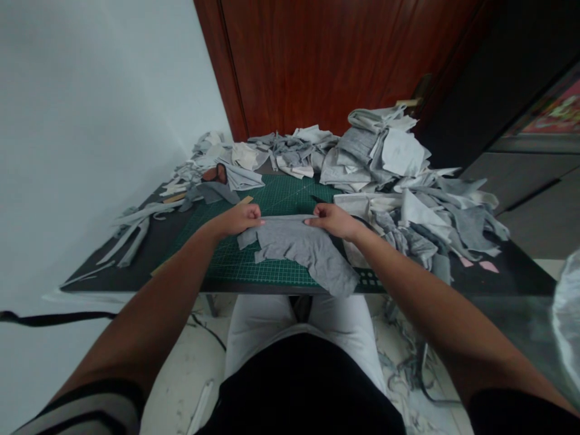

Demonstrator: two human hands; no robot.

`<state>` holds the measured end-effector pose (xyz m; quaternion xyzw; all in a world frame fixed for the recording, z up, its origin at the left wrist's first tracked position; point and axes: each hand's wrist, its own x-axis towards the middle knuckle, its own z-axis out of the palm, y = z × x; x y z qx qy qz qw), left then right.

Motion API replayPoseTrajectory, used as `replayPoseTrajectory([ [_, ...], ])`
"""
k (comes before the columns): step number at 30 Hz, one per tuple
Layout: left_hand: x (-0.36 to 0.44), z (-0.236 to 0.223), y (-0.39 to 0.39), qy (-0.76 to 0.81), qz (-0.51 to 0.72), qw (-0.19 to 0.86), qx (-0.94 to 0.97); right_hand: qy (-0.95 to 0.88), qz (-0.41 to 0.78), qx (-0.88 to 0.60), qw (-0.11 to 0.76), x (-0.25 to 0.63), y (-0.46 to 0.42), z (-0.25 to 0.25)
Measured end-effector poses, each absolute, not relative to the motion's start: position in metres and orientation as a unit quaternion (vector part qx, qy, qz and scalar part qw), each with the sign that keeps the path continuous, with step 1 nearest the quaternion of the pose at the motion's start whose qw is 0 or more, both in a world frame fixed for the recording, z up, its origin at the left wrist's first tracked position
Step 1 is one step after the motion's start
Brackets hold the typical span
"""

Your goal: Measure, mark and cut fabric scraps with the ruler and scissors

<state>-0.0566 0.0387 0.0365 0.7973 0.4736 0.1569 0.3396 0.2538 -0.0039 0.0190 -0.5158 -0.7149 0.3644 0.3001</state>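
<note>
A grey piece of fabric (294,241) is stretched between my hands by its far edge, over the green cutting mat (244,266). My left hand (242,219) pinches the left end of that edge, fingers curled. Closed on the right end is my right hand (334,220), thumb along the cloth. The near side of the fabric is ragged, and its right part hangs down over the table's front edge. A wooden ruler (246,200) shows in part behind my left hand.
Piled fabric scraps (403,151) rise at the back right, with more grey pieces (462,205) in front. Other scraps (294,148) line the back beside a wooden door (312,60). Cut strips (131,235) lie at left, near brown-handled scissors (220,174).
</note>
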Motion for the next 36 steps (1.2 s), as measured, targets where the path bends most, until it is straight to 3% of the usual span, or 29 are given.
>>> replayPoseTrajectory([
  [7, -0.069, 0.036, 0.051, 0.447, 0.147, 0.341, 0.814, -0.751, 0.283, -0.541, 0.252, 0.258, 0.017, 0.033],
  [12, -0.077, 0.039, 0.062, 0.461, 0.091, 0.264, 0.842, -0.760, 0.216, -0.562, 0.246, 0.261, 0.019, 0.036],
  [18, -0.079, 0.042, 0.067, 0.485, 0.181, 0.150, 0.842, -0.756, 0.156, -0.580, 0.261, 0.259, 0.027, 0.035],
  [30, -0.071, 0.047, 0.049, 0.509, 0.254, 0.061, 0.820, -0.736, 0.083, -0.591, 0.319, 0.260, 0.027, 0.041],
  [36, -0.069, 0.035, 0.036, 0.511, 0.254, 0.099, 0.815, -0.786, 0.074, -0.539, 0.294, 0.261, -0.001, 0.034],
])
